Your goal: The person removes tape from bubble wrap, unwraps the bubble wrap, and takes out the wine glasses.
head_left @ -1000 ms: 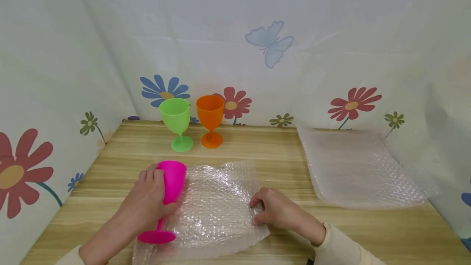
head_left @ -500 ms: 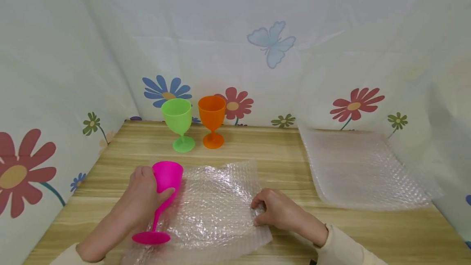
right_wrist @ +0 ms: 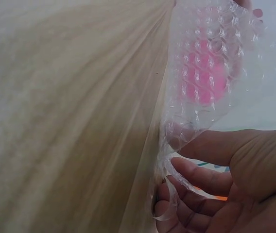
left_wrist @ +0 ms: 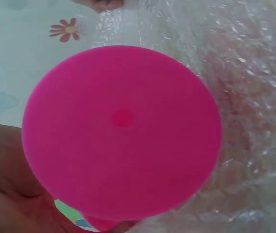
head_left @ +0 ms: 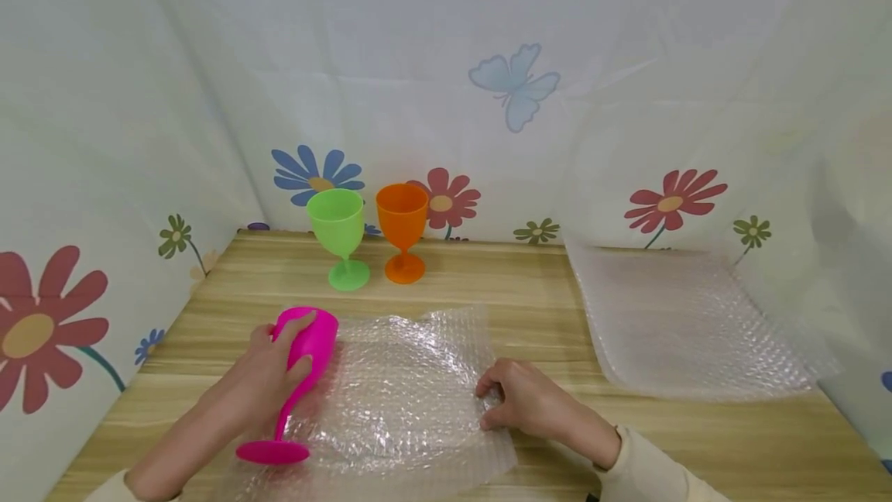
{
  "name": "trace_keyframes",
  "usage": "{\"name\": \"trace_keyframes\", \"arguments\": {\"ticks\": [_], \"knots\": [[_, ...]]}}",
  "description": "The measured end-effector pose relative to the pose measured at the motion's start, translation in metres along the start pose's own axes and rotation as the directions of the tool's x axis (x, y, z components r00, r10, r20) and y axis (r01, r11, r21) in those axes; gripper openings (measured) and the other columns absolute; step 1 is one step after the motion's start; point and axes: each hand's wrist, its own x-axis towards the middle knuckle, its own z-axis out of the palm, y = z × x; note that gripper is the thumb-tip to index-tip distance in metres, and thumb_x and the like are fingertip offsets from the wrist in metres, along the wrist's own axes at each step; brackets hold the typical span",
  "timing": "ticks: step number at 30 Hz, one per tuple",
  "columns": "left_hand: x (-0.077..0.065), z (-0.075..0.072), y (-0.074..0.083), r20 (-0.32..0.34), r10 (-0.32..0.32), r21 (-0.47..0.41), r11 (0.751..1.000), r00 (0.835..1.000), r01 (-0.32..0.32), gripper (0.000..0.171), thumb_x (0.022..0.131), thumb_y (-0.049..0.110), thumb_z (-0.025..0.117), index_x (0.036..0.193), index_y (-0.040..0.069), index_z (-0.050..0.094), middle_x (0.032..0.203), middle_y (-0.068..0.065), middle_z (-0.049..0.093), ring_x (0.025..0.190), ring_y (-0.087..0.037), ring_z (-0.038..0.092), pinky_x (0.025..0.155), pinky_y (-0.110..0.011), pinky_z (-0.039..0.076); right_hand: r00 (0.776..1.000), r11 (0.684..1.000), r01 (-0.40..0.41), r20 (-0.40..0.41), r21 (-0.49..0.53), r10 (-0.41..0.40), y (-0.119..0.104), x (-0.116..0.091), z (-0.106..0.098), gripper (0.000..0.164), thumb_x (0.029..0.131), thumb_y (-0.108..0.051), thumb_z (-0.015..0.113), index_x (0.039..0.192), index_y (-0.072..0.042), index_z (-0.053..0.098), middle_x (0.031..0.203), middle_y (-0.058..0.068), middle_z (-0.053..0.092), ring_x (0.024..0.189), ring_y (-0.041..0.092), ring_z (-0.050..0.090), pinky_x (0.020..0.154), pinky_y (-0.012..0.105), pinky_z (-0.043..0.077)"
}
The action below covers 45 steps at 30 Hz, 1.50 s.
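My left hand holds a pink plastic goblet by its bowl, fingers spread on the side and thumb near the lower bowl. The goblet leans with its rim away and its round foot toward me, over the left part of a bubble wrap sheet. At the sheet's right edge, my right hand pinches the wrap. In the right wrist view, thumb and fingers meet at the wrap's edge, and pink shows through the plastic.
Behind stand a light green goblet and an orange goblet, both upright and close together. A second bubble wrap sheet lies at the right, its far edge at the flowered backdrop. Wood-grain table lies underneath.
My left hand has carried the pink goblet a little leftward, tilting it more, and its fingers have spread across the bowl. My right hand keeps its pinch at the wrap's edge.
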Motion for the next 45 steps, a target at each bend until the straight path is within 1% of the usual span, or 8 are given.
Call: {"name": "trace_keyframes", "arguments": {"ticks": [3,9,17,20,26,32,40,45], "knots": [[0.000,0.003,-0.006,0.013,-0.002,-0.060,0.998,1.000,0.002,0.061,0.108,0.025,0.050,0.157,0.006,0.018,0.137,-0.051,0.021,0.082,-0.038,0.063,0.071,-0.052,0.056,1.000,1.000,-0.002,-0.002,-0.002,0.002,0.000,0.001,0.001,0.033,0.069,-0.011,0.095,0.095,-0.005,0.075,0.084,-0.002,0.063,0.074,0.010,0.053,0.067,0.027,0.047],[0.001,0.008,-0.018,-0.059,-0.008,-0.141,0.990,0.998,0.000,0.076,0.104,0.037,0.062,0.157,0.007,0.017,0.133,-0.048,0.030,0.101,-0.056,0.061,0.077,-0.062,0.055,1.000,1.000,-0.003,-0.014,-0.001,0.003,0.000,0.002,0.003,0.030,0.069,-0.009,0.094,0.093,-0.006,0.076,0.084,-0.003,0.064,0.073,0.008,0.054,0.066,0.026,0.047],[0.008,0.006,-0.034,-0.021,-0.076,-0.295,0.953,0.997,0.066,0.088,0.103,0.027,0.061,0.159,-0.001,-0.001,0.127,-0.043,0.037,0.104,-0.055,0.059,0.075,-0.057,0.058,0.999,1.000,-0.020,-0.040,0.021,0.021,0.002,0.001,0.004,0.016,0.081,-0.013,0.088,0.090,-0.006,0.076,0.082,-0.003,0.065,0.073,0.007,0.055,0.065,0.025,0.048],[0.010,0.006,-0.034,-0.014,-0.100,-0.304,0.948,0.995,0.091,0.089,0.103,0.028,0.058,0.159,-0.001,-0.004,0.128,-0.043,0.037,0.105,-0.055,0.059,0.074,-0.056,0.058,0.999,0.999,-0.030,-0.043,0.025,0.031,0.003,0.001,0.004,0.016,0.080,-0.010,0.088,0.090,-0.005,0.077,0.082,-0.002,0.064,0.073,0.007,0.055,0.064,0.025,0.048],[0.011,0.010,-0.027,-0.046,-0.114,-0.256,0.961,0.992,0.099,0.095,0.103,0.051,0.057,0.159,0.001,-0.002,0.129,-0.045,0.040,0.111,-0.063,0.056,0.079,-0.064,0.056,0.998,0.999,-0.043,-0.054,0.006,0.043,0.003,-0.001,0.001,0.019,0.076,-0.006,0.089,0.090,-0.005,0.077,0.083,-0.001,0.065,0.074,0.010,0.057,0.065,0.026,0.049],[0.014,0.009,-0.025,-0.072,-0.110,-0.259,0.962,0.991,0.087,0.100,0.100,0.053,0.063,0.156,-0.003,0.002,0.127,-0.047,0.047,0.105,-0.052,0.061,0.072,-0.049,0.058,0.998,0.998,-0.032,-0.064,-0.054,0.029,0.006,-0.001,-0.003,0.021,0.070,-0.007,0.090,0.086,-0.006,0.077,0.083,-0.002,0.065,0.073,0.009,0.057,0.066,0.027,0.050],[0.019,0.003,-0.033,0.006,-0.135,-0.350,0.928,0.991,0.128,0.105,0.098,0.050,0.067,0.155,-0.003,-0.003,0.121,-0.047,0.051,0.095,-0.042,0.065,0.068,-0.041,0.057,0.998,0.998,-0.035,-0.047,-0.051,0.033,0.005,-0.002,-0.006,0.023,0.069,-0.005,0.092,0.085,-0.006,0.075,0.082,-0.001,0.063,0.070,0.007,0.055,0.064,0.026,0.049],[0.024,-0.005,-0.043,0.123,-0.164,-0.412,0.889,0.979,0.200,0.117,0.098,0.054,0.065,0.153,-0.012,-0.015,0.138,-0.050,0.034,0.123,-0.060,0.047,0.094,-0.059,0.052,0.999,0.997,-0.021,-0.046,-0.069,0.018,0.004,-0.002,-0.005,0.023,0.070,-0.006,0.092,0.086,-0.005,0.075,0.084,-0.001,0.063,0.072,0.010,0.058,0.066,0.027,0.050]]}}
